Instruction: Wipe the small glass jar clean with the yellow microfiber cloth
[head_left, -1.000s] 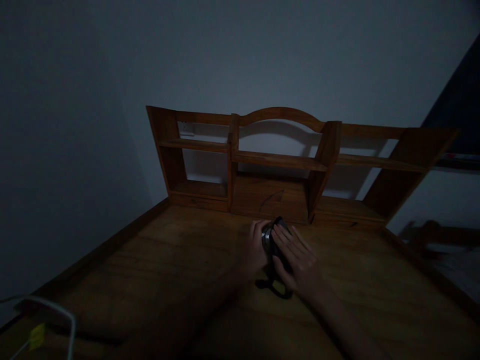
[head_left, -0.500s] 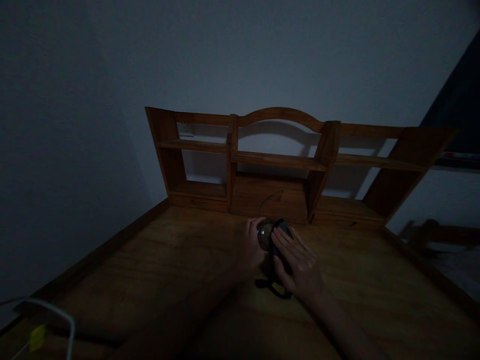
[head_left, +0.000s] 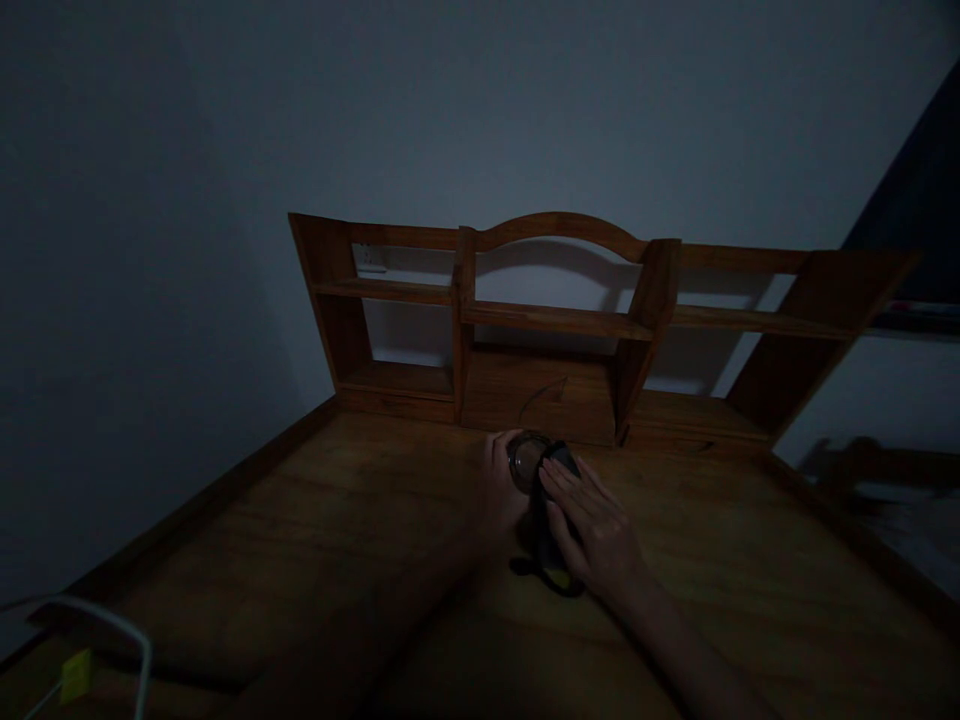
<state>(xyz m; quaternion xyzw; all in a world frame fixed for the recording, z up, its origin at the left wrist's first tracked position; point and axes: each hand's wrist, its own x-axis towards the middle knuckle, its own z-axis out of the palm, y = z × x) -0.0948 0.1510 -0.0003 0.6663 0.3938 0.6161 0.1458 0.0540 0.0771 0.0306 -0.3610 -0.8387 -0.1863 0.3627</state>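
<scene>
A round, glassy part (head_left: 528, 462) with a shiny rim rests over the desk, and a black body (head_left: 568, 461) adjoins it on the right. I cannot tell in this dim light what the object is, or whether the two parts are joined. From the left side, my left hand (head_left: 501, 490) curls its fingers around the round part. My right hand (head_left: 592, 520) lies over the black body, fingers close together and thumb on the near side. Below the hands, a black strap loop (head_left: 525, 567) with a yellow-green patch hangs or lies near the desk surface.
A wooden desk (head_left: 337, 520) spans the view, with a wooden shelf unit (head_left: 555, 318) along its back. A pale cable (head_left: 112, 615) and a yellow tag (head_left: 76, 676) are at the lower left. White walls (head_left: 480, 120) stand behind, with a dark panel (head_left: 919, 210) at the right.
The scene has grown darker. The round part and my left hand have shifted slightly left, and the bright glint on the glassy face has faded. My right hand stays on the black body.
</scene>
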